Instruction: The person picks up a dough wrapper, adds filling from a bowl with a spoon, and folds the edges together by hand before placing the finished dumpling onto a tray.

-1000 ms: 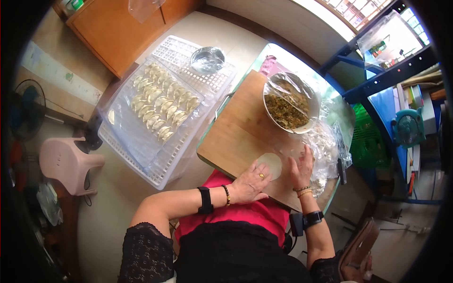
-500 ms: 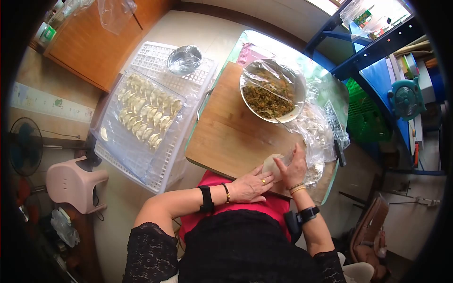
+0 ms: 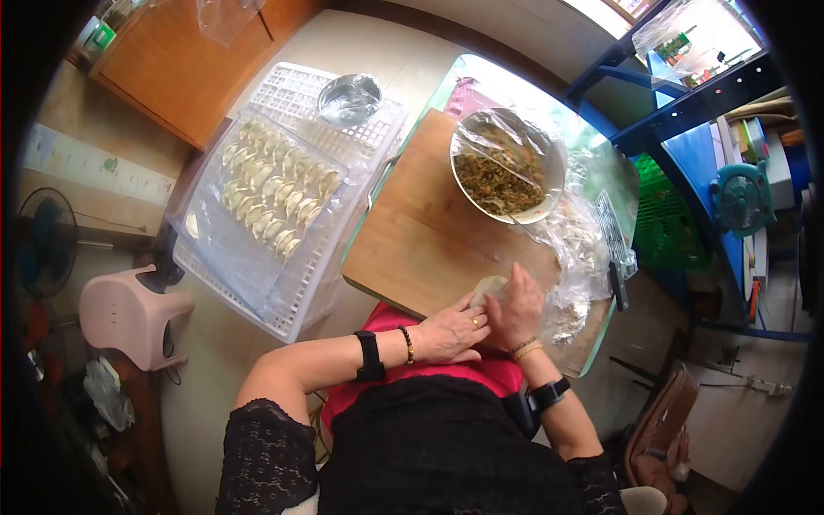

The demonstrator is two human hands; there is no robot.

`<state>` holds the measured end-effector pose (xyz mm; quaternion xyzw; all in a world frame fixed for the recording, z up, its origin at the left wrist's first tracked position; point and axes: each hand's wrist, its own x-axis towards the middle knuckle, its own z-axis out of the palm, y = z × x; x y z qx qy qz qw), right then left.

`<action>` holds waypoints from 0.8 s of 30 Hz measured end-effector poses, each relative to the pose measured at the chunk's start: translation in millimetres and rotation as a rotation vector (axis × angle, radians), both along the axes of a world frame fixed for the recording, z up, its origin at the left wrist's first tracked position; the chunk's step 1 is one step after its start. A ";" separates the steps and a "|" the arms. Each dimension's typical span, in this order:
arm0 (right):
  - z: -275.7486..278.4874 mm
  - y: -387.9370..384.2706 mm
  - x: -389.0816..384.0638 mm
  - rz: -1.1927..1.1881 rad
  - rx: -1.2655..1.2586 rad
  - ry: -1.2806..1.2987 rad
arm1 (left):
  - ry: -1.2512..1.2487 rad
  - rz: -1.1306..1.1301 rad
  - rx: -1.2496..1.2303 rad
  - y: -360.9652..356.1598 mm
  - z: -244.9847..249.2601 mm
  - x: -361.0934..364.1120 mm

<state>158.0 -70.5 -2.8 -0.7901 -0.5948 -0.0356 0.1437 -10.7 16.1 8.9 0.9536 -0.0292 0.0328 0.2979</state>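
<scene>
A round, pale dumpling wrapper (image 3: 488, 289) is held between my two hands at the near edge of the wooden board (image 3: 412, 232). My left hand (image 3: 450, 334) has its fingertips at the wrapper's near left side. From the right, my right hand (image 3: 518, 311) closes on the wrapper with its fingers bent, hiding part of it. Beyond my hands stands a metal bowl (image 3: 553, 190) of chopped filling (image 3: 498, 182), partly covered with clear plastic film. A spoon or utensil handle seems to stick out at its near rim.
Rows of shaped dumplings (image 3: 275, 184) lie on a clear sheet over a white plastic crate (image 3: 296, 322) at left. A film-covered small bowl (image 3: 349, 100) stands behind them. Right of the board are floury plastic film (image 3: 571, 249) and a dark-handled tool (image 3: 617, 283). A pink stool (image 3: 116, 313) stands far left.
My right hand has moved left and turned over the wrapper, closer to my left hand. The wrapper has shifted slightly left and less of it shows. The camera view has shifted a little.
</scene>
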 end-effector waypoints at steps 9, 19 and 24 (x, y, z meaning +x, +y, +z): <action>4.8 17.6 40.8 -0.076 0.036 0.362 | -0.042 0.167 0.042 -1.6 6.8 -6.7; -0.9 32.3 25.3 -0.077 0.047 0.224 | 0.020 0.296 0.108 4.5 -2.0 -19.4; 12.3 9.5 42.4 -0.126 0.204 0.448 | 0.040 0.298 0.095 6.9 -7.8 0.8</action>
